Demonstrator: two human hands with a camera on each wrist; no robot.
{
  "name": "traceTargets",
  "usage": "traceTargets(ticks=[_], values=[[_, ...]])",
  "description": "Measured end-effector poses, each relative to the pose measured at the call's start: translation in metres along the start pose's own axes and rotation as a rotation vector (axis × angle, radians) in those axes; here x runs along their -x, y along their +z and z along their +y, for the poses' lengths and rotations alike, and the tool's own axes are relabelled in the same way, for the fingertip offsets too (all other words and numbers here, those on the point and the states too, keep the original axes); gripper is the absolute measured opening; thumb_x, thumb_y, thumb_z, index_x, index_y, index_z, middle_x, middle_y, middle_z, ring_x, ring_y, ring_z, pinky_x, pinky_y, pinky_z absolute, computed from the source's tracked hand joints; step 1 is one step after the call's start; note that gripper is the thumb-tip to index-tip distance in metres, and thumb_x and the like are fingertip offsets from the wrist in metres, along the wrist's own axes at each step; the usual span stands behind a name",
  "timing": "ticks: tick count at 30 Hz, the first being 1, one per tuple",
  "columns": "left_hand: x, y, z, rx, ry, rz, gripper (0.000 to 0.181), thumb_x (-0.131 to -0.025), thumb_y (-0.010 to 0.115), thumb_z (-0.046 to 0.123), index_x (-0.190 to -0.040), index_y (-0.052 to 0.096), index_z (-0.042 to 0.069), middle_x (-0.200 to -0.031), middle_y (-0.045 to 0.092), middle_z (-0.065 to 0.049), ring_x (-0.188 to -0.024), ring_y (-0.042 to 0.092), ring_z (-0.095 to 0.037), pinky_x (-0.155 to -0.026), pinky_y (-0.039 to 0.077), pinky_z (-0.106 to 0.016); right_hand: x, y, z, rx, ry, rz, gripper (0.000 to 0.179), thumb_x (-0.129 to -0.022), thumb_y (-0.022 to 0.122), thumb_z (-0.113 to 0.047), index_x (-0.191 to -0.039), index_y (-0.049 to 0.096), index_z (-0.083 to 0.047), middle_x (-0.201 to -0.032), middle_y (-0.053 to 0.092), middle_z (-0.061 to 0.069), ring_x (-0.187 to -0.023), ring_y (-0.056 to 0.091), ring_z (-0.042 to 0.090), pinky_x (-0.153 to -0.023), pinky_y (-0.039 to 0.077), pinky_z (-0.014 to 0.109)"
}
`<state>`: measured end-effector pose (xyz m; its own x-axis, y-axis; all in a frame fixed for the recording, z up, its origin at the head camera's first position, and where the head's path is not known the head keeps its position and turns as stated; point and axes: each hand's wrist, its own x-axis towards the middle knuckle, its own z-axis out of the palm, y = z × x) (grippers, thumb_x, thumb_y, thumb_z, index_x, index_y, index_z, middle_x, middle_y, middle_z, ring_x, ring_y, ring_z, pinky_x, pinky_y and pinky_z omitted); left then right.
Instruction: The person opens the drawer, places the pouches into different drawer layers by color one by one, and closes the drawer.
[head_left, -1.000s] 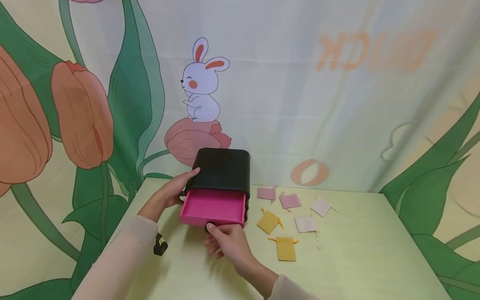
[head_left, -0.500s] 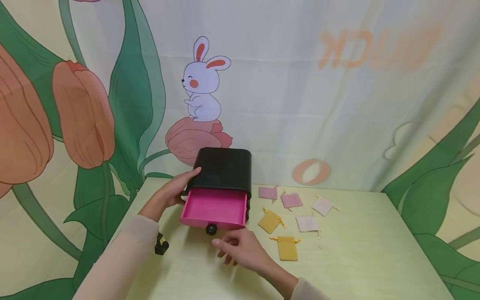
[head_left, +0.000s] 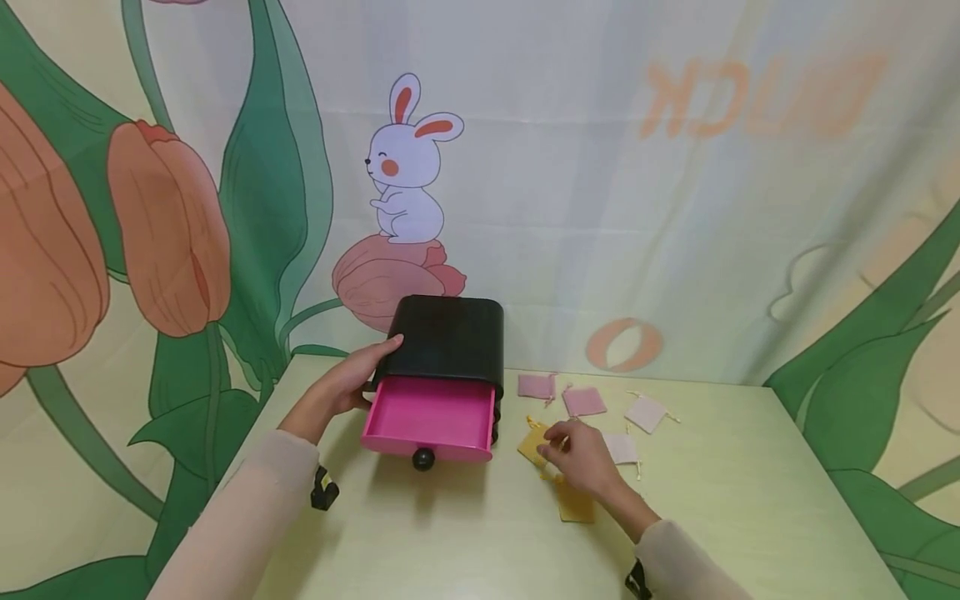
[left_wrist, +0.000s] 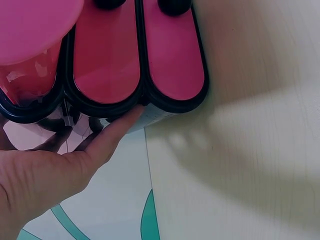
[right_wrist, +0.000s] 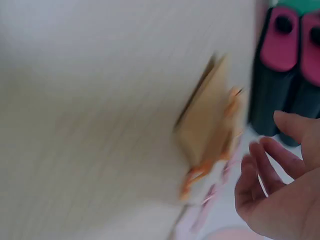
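A black drawer cabinet [head_left: 450,333] with pink drawer fronts stands on the table. Its top pink drawer [head_left: 431,412] is pulled out, and the inside shows bare. My left hand [head_left: 337,387] grips the cabinet's left side, with fingers against its side wall in the left wrist view. Over the yellow drawstring pouches, my right hand [head_left: 585,458] hovers with loosely bent fingers and holds nothing. One yellow pouch [head_left: 531,446] lies just left of its fingertips; another yellow pouch [head_left: 575,504] is partly hidden below it. The right wrist view shows yellow pouches [right_wrist: 202,117] blurred, apart from the fingers.
Two pink pouches [head_left: 585,402] and two pale pouches [head_left: 647,412] lie right of the cabinet, one pale one partly covered by my right hand. A printed curtain [head_left: 555,208] hangs behind the table [head_left: 720,500]. Black wrist devices [head_left: 324,489] sit under the sleeves.
My right hand has let go of the top drawer's black knob and moved right to above the yellow pouches. The drawer stays pulled out; my left hand has kept its place.
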<state>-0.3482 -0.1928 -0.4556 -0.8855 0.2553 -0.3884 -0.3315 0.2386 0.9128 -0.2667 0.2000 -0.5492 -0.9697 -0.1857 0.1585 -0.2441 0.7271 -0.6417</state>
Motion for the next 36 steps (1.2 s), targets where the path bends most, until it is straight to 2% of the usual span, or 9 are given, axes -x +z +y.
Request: traceTargets(ticks=[3, 6, 11, 14, 17, 22, 28, 32, 36], values=[[0.000, 0.000, 0.000, 0.008, -0.001, 0.002, 0.092, -0.103, 0.047, 0.070, -0.171, 0.014, 0.018, -0.171, 0.022, -0.020, -0.146, 0.035, -0.056, -0.105, 0.048, -0.071, -0.012, 0.002, 0.015, 0.061, 0.034, 0.055, 0.023, -0.091, 0.084, -0.013, -0.108, 0.077, 0.002, -0.101, 0.070, 0.012, -0.093, 0.062, 0.029, -0.083, 0.054, 0.045], [0.000, 0.001, 0.000, 0.018, -0.009, 0.003, 0.093, -0.102, 0.048, 0.071, -0.171, 0.015, 0.019, -0.170, 0.024, -0.019, -0.146, 0.036, -0.055, -0.104, 0.048, -0.070, -0.020, 0.006, 0.026, 0.102, 0.072, 0.077, 0.025, -0.090, 0.083, -0.012, -0.109, 0.076, 0.004, -0.103, 0.068, 0.014, -0.098, 0.061, 0.032, -0.087, 0.054, 0.049], [-0.002, 0.001, -0.002, 0.012, -0.009, 0.001, 0.093, -0.102, 0.049, 0.072, -0.171, 0.016, 0.018, -0.170, 0.024, -0.019, -0.145, 0.036, -0.056, -0.103, 0.049, -0.070, -0.026, 0.013, 0.038, 0.093, 0.130, 0.078, 0.008, -0.089, 0.080, -0.007, -0.092, 0.074, -0.002, -0.085, 0.065, 0.007, -0.082, 0.060, 0.026, -0.076, 0.053, 0.043], [-0.002, 0.001, -0.002, 0.001, -0.003, 0.001, 0.093, -0.102, 0.048, 0.071, -0.171, 0.016, 0.018, -0.170, 0.024, -0.020, -0.145, 0.037, -0.056, -0.103, 0.050, -0.070, -0.027, 0.014, 0.040, 0.050, 0.139, 0.080, 0.009, -0.090, 0.077, -0.003, -0.085, 0.070, -0.006, -0.078, 0.064, 0.004, -0.075, 0.058, 0.022, -0.070, 0.050, 0.037], [-0.002, 0.000, -0.002, -0.001, 0.000, -0.002, 0.093, -0.102, 0.048, 0.071, -0.171, 0.015, 0.017, -0.170, 0.024, -0.020, -0.145, 0.036, -0.057, -0.103, 0.050, -0.070, -0.030, 0.004, 0.034, -0.017, 0.117, 0.072, 0.011, -0.092, 0.076, -0.001, -0.086, 0.068, -0.006, -0.078, 0.063, 0.003, -0.076, 0.057, 0.020, -0.069, 0.048, 0.033], [0.001, -0.001, 0.001, 0.002, 0.003, -0.005, 0.091, -0.103, 0.048, 0.070, -0.171, 0.016, 0.017, -0.170, 0.024, -0.020, -0.145, 0.036, -0.057, -0.103, 0.049, -0.070, -0.031, -0.037, 0.007, -0.113, -0.016, 0.005, 0.008, -0.097, 0.076, -0.004, -0.092, 0.070, -0.006, -0.083, 0.066, 0.003, -0.078, 0.059, 0.018, -0.068, 0.049, 0.030], [0.001, -0.001, 0.003, 0.004, 0.010, -0.007, 0.090, -0.104, 0.047, 0.069, -0.170, 0.017, 0.017, -0.170, 0.024, -0.020, -0.145, 0.036, -0.057, -0.104, 0.048, -0.071, -0.031, -0.086, -0.041, -0.227, -0.146, -0.051, 0.003, -0.101, 0.073, -0.009, -0.100, 0.072, -0.006, -0.092, 0.070, 0.005, -0.081, 0.064, 0.021, -0.071, 0.055, 0.028], [0.001, -0.002, 0.002, 0.008, 0.002, -0.004, 0.090, -0.104, 0.048, 0.069, -0.171, 0.016, 0.018, -0.170, 0.024, -0.020, -0.145, 0.037, -0.056, -0.103, 0.049, -0.071, -0.033, -0.088, -0.083, -0.268, -0.216, -0.036, 0.004, -0.100, 0.075, -0.012, -0.102, 0.074, -0.009, -0.097, 0.069, 0.003, -0.086, 0.064, 0.023, -0.079, 0.057, 0.035], [-0.001, -0.002, -0.001, 0.017, -0.002, -0.004, 0.091, -0.103, 0.048, 0.069, -0.171, 0.016, 0.017, -0.169, 0.025, -0.020, -0.144, 0.037, -0.056, -0.101, 0.051, -0.070, -0.039, -0.065, -0.120, -0.245, -0.262, 0.005, 0.004, -0.097, 0.079, -0.011, -0.100, 0.076, -0.011, -0.096, 0.066, 0.000, -0.087, 0.063, 0.021, -0.080, 0.058, 0.038]])
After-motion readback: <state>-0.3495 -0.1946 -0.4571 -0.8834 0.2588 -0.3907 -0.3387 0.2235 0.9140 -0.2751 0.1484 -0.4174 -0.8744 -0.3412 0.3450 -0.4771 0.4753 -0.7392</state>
